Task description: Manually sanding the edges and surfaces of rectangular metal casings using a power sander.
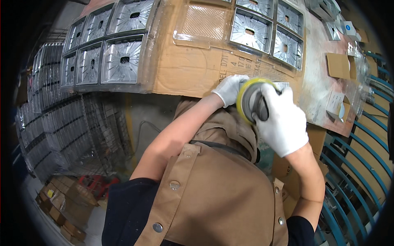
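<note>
two gloved hands, left hand [230,89] and right hand [281,123], clamp a sander [251,100], its yellow disc facing left.

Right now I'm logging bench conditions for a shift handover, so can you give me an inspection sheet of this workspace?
Surface: cardboard sheet covering the bench.
Job's things: round sander with yellow pad, tilted on edge.
Clutter: clear trays of square metal parts, small boxes.
Grippers: left hand and right hand, white-gloved, both gripping the sander.
Cables: dark hose across the brown apron.
Surroundings: stacked trays left, blue rack right.
</note>
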Demonstrator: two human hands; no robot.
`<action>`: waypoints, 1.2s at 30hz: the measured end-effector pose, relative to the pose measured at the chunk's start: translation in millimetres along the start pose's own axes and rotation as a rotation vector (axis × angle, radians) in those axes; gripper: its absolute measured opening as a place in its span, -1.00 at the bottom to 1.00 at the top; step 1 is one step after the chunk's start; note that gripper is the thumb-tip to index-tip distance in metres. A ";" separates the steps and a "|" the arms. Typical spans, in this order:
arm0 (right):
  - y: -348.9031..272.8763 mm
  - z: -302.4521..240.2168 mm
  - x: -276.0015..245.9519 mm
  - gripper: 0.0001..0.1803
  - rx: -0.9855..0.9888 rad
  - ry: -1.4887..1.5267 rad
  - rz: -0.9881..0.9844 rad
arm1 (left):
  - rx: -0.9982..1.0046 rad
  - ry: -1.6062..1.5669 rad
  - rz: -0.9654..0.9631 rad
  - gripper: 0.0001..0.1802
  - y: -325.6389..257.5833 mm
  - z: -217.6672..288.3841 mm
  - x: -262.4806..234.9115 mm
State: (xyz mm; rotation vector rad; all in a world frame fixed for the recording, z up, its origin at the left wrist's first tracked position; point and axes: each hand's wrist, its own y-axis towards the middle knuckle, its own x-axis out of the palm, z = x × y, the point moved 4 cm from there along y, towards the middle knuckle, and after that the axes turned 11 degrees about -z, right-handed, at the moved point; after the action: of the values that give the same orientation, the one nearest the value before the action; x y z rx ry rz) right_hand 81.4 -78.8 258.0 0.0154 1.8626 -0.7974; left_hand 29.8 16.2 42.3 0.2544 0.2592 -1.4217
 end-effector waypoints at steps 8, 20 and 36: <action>1.8 78.9 -6.8 -0.32 0.113 0.027 0.266 | -0.080 -0.193 -0.012 -0.63 -1.5 -6.3 4.9; 11.9 63.0 -15.0 -0.31 0.126 0.055 0.199 | -0.045 -0.019 0.026 -0.69 -1.2 4.5 3.5; 0.4 69.4 -19.4 -0.31 0.138 -0.018 0.189 | -0.241 -0.429 -0.047 -0.85 -4.3 -23.9 19.4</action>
State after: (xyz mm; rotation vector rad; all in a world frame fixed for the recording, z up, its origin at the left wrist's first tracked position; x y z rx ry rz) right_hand 147.0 -108.4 258.9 0.2663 1.7562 -0.7891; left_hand 27.4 5.3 13.4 -0.2550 0.0808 -1.4391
